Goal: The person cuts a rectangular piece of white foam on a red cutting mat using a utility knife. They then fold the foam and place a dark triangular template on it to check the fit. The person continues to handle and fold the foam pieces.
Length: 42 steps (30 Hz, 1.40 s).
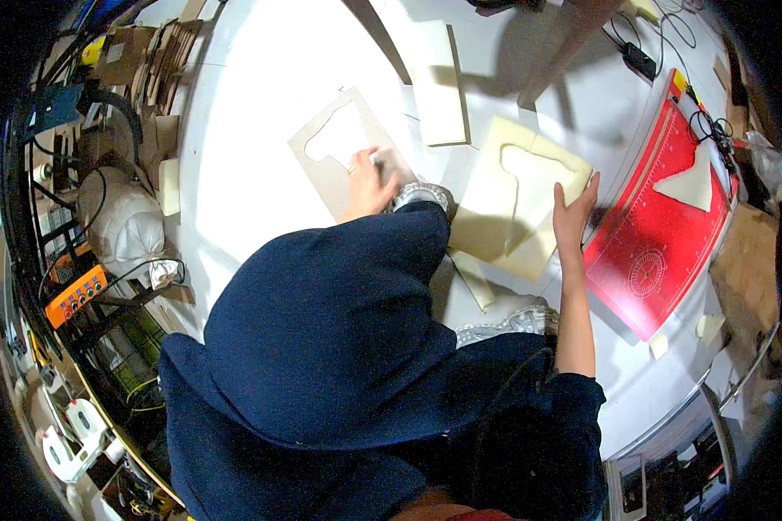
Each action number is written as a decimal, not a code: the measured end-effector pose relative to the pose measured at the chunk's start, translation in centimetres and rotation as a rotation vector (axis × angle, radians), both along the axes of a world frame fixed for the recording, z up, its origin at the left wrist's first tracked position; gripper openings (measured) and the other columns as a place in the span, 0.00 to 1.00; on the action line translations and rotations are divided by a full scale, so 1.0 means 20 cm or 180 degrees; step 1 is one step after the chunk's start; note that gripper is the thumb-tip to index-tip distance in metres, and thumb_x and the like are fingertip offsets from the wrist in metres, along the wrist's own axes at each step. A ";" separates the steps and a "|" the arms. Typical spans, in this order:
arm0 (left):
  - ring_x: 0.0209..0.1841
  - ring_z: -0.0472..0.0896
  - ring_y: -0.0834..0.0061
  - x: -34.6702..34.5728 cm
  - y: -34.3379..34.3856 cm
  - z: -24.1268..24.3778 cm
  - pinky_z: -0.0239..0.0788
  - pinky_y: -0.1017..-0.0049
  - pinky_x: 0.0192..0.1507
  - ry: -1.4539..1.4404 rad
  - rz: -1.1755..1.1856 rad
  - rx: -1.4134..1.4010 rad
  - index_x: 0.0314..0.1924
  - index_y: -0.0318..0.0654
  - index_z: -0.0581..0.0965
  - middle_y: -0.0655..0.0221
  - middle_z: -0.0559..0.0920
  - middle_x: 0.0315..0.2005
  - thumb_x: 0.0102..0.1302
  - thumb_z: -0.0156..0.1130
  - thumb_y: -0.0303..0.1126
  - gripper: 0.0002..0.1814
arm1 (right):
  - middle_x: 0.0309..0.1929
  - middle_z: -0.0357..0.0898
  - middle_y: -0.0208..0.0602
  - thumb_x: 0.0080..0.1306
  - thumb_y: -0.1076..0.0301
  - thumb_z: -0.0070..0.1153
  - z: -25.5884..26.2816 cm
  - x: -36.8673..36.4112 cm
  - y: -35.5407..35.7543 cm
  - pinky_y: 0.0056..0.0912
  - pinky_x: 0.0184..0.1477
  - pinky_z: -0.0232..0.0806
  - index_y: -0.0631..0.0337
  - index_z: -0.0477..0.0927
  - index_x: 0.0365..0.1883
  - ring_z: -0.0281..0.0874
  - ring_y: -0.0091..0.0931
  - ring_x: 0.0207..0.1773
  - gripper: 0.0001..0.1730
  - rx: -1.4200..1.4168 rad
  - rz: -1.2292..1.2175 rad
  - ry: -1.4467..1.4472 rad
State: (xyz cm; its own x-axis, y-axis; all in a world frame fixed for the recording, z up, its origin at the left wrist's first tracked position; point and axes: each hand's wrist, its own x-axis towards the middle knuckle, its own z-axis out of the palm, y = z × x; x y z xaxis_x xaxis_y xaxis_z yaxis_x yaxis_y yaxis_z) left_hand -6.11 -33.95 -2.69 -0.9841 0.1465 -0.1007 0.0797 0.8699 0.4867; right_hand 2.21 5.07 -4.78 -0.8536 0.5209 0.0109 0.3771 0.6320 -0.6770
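A flat grey-beige template sheet point(326, 185) with an irregular cut-out lies on the white floor, left of centre. Over its right edge is my left hand point(367, 182), fingers spread and bent; whether it presses on the sheet is unclear. My right hand point(575, 211) holds the right edge of a pale yellow foam slab point(476, 195), thumb on top and fingers at its side. This slab has an irregular opening, and pale material shows within it. Another foam block point(439, 98) rests above it, and a narrow foam strip point(473, 279) lies between my shoes.
A red cutting mat point(645, 260) with a foam offcut point(691, 182) lies on the right. Dark legs of furniture point(381, 39) stand at the top. Cables and a black power adapter point(638, 62) are at upper right. Stacked cardboard point(159, 65) and an orange control panel point(76, 296) are at left.
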 end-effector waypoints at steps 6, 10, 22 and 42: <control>0.71 0.61 0.51 0.21 -0.22 0.07 0.54 0.53 0.73 -0.0027 -0.1003 -0.0963 0.68 0.36 0.61 0.53 0.62 0.67 0.50 0.77 0.51 0.52 | 0.75 0.50 0.63 0.64 0.65 0.66 0.09 0.06 -0.06 0.48 0.78 0.43 0.70 0.45 0.76 0.48 0.50 0.77 0.52 -0.0100 0.0083 -0.0309; 0.66 0.67 0.51 0.10 -0.18 0.20 0.60 0.59 0.69 -0.0560 -0.0863 -0.0573 0.64 0.34 0.66 0.55 0.69 0.61 0.55 0.73 0.42 0.40 | 0.75 0.44 0.62 0.62 0.68 0.67 0.08 0.10 -0.09 0.51 0.77 0.44 0.68 0.44 0.77 0.43 0.53 0.78 0.54 -0.0006 0.0216 -0.0191; 0.51 0.73 0.55 -0.15 -0.39 0.03 0.68 0.59 0.55 -0.0742 -0.1359 -0.0698 0.42 0.35 0.75 0.55 0.73 0.46 0.57 0.73 0.36 0.19 | 0.74 0.52 0.61 0.62 0.65 0.66 0.12 0.06 -0.08 0.49 0.76 0.49 0.64 0.49 0.77 0.49 0.51 0.77 0.50 -0.0128 0.0195 -0.0095; 0.51 0.79 0.60 -0.04 0.50 0.69 0.71 0.62 0.60 -0.1756 -0.4467 0.0482 0.48 0.44 0.72 0.64 0.79 0.43 0.71 0.58 0.39 0.11 | 0.69 0.64 0.58 0.74 0.64 0.50 0.12 0.06 0.00 0.47 0.73 0.55 0.63 0.57 0.73 0.61 0.48 0.72 0.33 -0.0241 0.0326 -0.0242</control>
State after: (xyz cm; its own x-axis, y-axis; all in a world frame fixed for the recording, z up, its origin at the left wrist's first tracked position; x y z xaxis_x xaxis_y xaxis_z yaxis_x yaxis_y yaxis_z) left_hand -6.98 -23.96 11.18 0.1121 0.9481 -0.2976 0.5602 0.1871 0.8069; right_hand 3.38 5.15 -2.34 -0.8991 0.4279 -0.0919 0.3653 0.6181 -0.6961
